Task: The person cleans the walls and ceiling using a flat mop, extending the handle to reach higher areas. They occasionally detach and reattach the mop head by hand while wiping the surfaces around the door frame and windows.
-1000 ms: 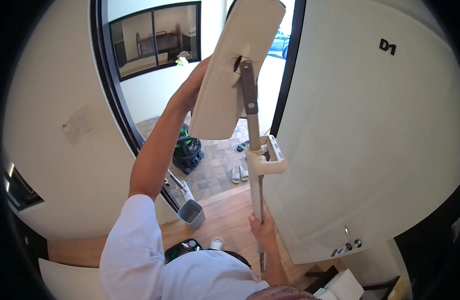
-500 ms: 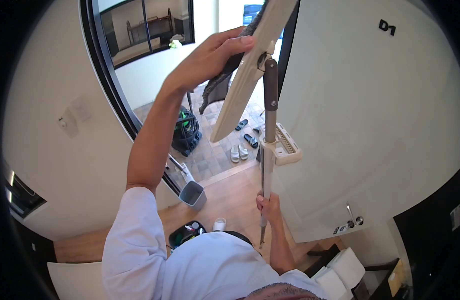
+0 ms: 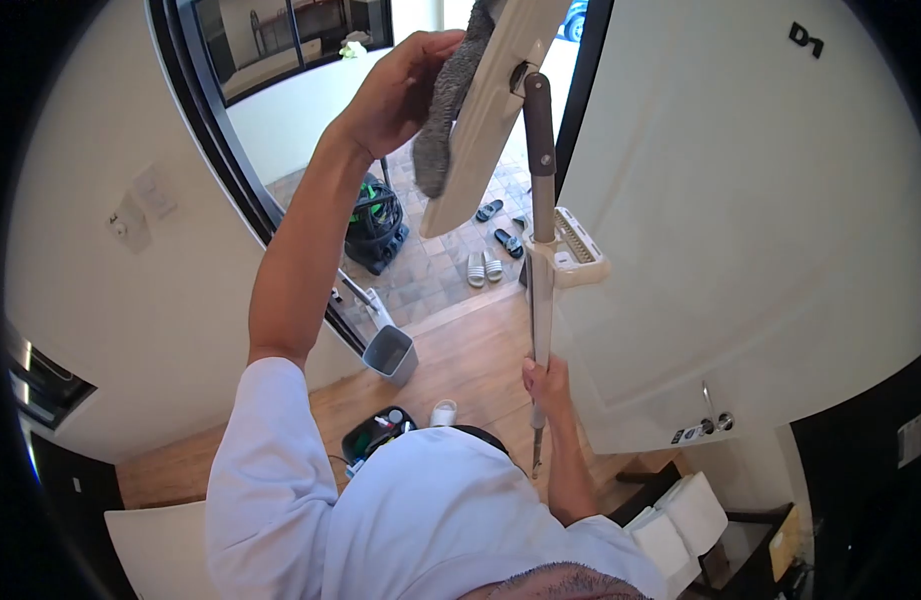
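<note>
A flat mop is raised upside down, its long cream head (image 3: 495,115) tilted near the top of the view. My left hand (image 3: 405,95) is closed on the grey mop pad (image 3: 447,125), which hangs partly away from the head; some fingertips are hidden behind it. Lower down, my right hand (image 3: 548,385) wraps round the mop handle (image 3: 542,310). A cream bracket with a ridged insert (image 3: 578,248) sits on the handle between the hands.
The white door marked D1 (image 3: 700,220) stands at the right. A grey bin (image 3: 391,355) is by the doorway, a black caddy (image 3: 378,432) near my feet. Outside are a black and green vacuum (image 3: 376,225) and several sandals (image 3: 484,268). White cushions (image 3: 680,520) lie lower right.
My left hand has shifted up and left with the pad, whose grey face now turns more into view. The mop head and my right hand sit slightly higher in view.
</note>
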The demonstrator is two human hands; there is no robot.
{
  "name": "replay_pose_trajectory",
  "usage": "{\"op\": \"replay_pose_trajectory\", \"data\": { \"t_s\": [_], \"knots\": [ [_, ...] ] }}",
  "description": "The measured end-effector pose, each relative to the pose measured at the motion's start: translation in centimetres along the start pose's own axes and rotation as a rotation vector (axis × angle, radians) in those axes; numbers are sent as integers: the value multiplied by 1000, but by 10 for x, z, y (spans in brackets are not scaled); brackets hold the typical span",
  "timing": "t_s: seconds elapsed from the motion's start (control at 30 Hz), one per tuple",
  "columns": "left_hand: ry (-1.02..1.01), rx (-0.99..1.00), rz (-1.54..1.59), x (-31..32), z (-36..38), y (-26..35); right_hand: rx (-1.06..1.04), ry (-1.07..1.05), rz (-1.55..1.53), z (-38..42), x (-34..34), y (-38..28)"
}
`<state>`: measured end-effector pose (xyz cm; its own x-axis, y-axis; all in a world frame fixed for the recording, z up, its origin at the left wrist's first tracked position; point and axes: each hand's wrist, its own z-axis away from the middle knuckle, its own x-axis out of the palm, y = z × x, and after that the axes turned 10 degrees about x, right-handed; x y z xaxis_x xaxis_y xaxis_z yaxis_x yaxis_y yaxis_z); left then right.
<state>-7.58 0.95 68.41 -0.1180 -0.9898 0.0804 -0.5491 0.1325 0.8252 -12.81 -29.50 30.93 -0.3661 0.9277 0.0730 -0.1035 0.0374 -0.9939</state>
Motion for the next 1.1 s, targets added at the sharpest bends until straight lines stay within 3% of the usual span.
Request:
{"op": "replay_pose_trajectory", "data": {
  "t_s": [0.13, 0.2, 0.3, 0.43, 0.5, 0.53, 0.63, 0.7, 0.73, 0.8, 0.83, 0.9, 1.1],
  "knots": [
    [-42, 57, -187, 24, 29, -17, 74, 38, -13, -2, 6, -4],
    [136, 184, -257, 41, 48, -26, 47, 23, 6, 0, 10, -12],
    [132, 242, -301, 26, 65, -55, 4, 3, 31, 1, 8, -12],
    [217, 72, -157, 5, 78, -60, 77, -106, 48, 7, 6, -17],
    [343, 363, -295, 17, 76, -59, 100, -138, 6, 10, 2, -19],
    [350, 359, -295, 15, 78, -56, 114, -160, -42, 10, 3, -21],
    [327, 313, -361, -2, 86, -56, 59, -178, -22, 10, 8, -28],
    [133, 365, -502, -16, 93, -58, 79, -178, 0, 11, 9, -26],
    [139, 362, -500, -18, 97, -61, 88, -176, 20, 10, 10, -25],
    [68, 285, -99, -7, 105, -51, 77, -165, 30, 10, 13, -28],
    [70, 281, -99, 5, 108, -48, 62, -151, 36, 11, 15, -29],
    [303, 337, -60, 33, 112, -43, 79, -162, 10, 12, 17, -28],
    [338, 346, -27, 0, 123, -57, 157, -324, -171, 15, 14, -20]
  ]
}}
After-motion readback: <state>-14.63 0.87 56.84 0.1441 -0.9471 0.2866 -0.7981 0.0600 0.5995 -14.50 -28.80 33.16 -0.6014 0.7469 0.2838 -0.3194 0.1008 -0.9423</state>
